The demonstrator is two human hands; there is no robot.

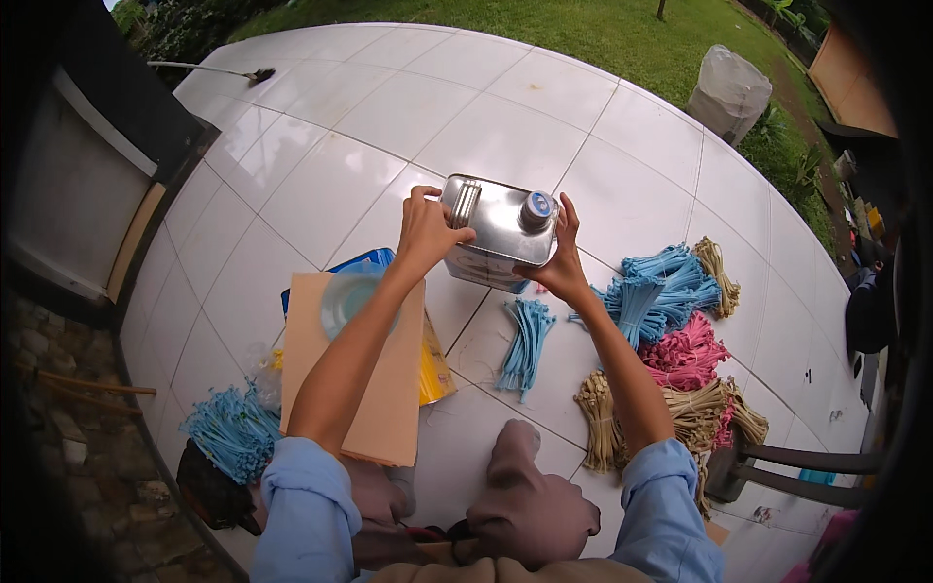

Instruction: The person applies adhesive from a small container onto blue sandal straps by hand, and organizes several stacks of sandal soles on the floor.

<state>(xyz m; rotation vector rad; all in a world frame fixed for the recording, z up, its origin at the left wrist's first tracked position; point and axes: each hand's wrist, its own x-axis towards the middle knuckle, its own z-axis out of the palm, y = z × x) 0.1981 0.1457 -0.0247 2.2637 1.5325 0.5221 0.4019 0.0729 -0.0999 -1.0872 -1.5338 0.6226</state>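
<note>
A bundle of light-blue strands (526, 350) is laid on the white floor tiles (466, 126). Beyond it, a rectangular metal can (500, 229) is held between both hands, its left end gripped by the left hand (428, 233) beside the ridged handle (466, 205), its right end by the right hand (564, 266) near the blue cap (536, 207).

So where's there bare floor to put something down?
The white tiles between the metal tin and the lawn are widest open. Left of the tin, there's also room between the broom and the cardboard sheet. Lower right is crowded: blue bundles, pink bundles and beige bundles lie heaped together. Lower left is packed too, with another blue bundle.
</note>
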